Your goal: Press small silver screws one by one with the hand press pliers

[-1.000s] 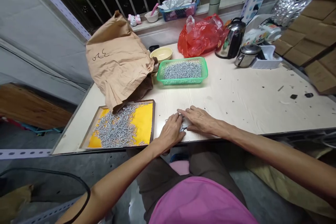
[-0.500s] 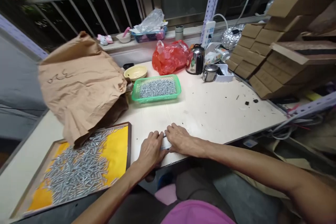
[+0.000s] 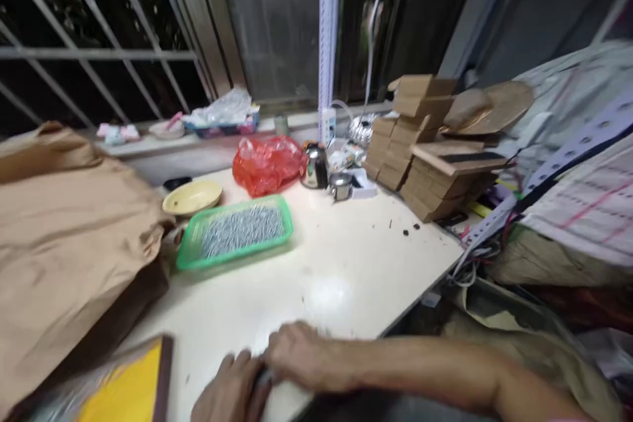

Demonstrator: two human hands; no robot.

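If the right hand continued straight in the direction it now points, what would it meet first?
Pointing leftward, the right hand would probably meet the left hand first; blur hides whether they already touch.

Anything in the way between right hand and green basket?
Nothing visible; just tabletop between the right hand and the green basket. The paper bag sits left of that path, the red bag beyond the basket.
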